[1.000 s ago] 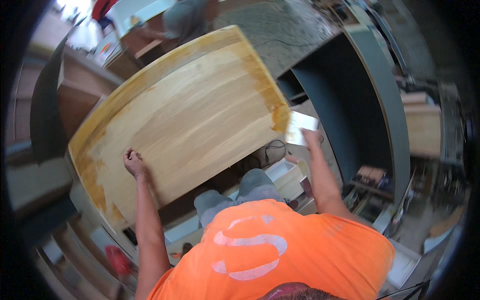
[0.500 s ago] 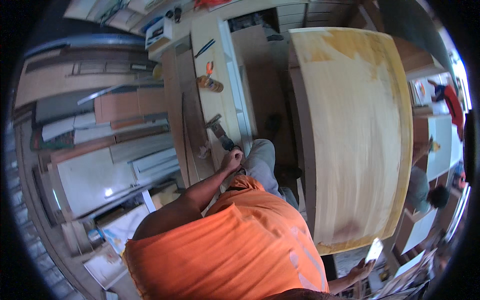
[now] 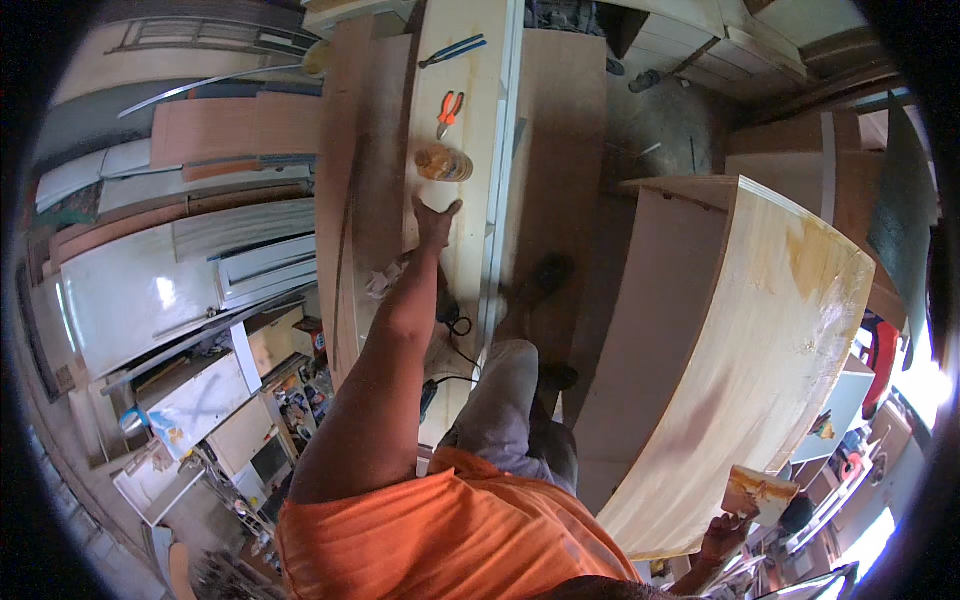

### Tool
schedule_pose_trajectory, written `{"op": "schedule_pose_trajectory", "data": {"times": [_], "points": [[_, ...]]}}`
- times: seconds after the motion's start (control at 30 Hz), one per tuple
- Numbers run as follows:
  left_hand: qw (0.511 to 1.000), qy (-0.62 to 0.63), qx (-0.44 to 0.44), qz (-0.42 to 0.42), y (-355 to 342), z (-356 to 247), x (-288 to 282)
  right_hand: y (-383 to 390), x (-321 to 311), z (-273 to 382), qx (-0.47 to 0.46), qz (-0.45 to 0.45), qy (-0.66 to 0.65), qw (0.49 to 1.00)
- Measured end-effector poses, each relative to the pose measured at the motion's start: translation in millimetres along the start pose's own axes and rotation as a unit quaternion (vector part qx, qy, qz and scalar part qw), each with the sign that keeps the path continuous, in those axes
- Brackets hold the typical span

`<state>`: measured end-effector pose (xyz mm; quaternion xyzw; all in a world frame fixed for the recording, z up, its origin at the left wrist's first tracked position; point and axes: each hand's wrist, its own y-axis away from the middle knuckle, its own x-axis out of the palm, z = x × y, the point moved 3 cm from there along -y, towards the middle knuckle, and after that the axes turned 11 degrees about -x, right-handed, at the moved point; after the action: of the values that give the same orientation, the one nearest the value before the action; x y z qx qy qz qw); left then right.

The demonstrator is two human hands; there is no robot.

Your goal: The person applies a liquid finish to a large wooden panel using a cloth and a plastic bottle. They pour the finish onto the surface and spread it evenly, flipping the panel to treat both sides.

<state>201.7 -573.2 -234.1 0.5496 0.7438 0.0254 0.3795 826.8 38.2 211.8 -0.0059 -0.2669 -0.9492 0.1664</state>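
Observation:
My left hand reaches along a pale wooden board with thumb and fingers apart and empty, just below a plastic bottle of amber-brown stuff. Beyond the bottle lie orange-handled pliers and a blue-handled tool. My right hand, at lower right, grips a flat rectangular piece streaked with amber. It is beside a large wooden cabinet whose pale face carries glossy yellow-amber patches. A black cable loops beside my left arm, which partly hides what it runs to.
Stacked panels and boards line the left side. A brown panel lies right of the pale board. A curved dark sheet stands at far right, with someone's red clothing behind the cabinet.
My view has turned left from the stained cabinet face toward the board. My left hand has moved forward to the bottle, its fingers spreading. My right hand still holds the flat piece.

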Motion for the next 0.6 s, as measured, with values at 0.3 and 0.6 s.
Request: {"op": "schedule_pose_trajectory", "data": {"times": [0.3, 0.6], "points": [[0.995, 0.028, 0.096, -0.009, -46, -59, 34, 26, 102, -8, 0.082, -0.185, 0.105, 0.974], [0.967, 0.086, 0.228, 0.072, 46, -239, 0, 124, 34, -45, 0.040, -0.296, -0.047, 0.953]]}}
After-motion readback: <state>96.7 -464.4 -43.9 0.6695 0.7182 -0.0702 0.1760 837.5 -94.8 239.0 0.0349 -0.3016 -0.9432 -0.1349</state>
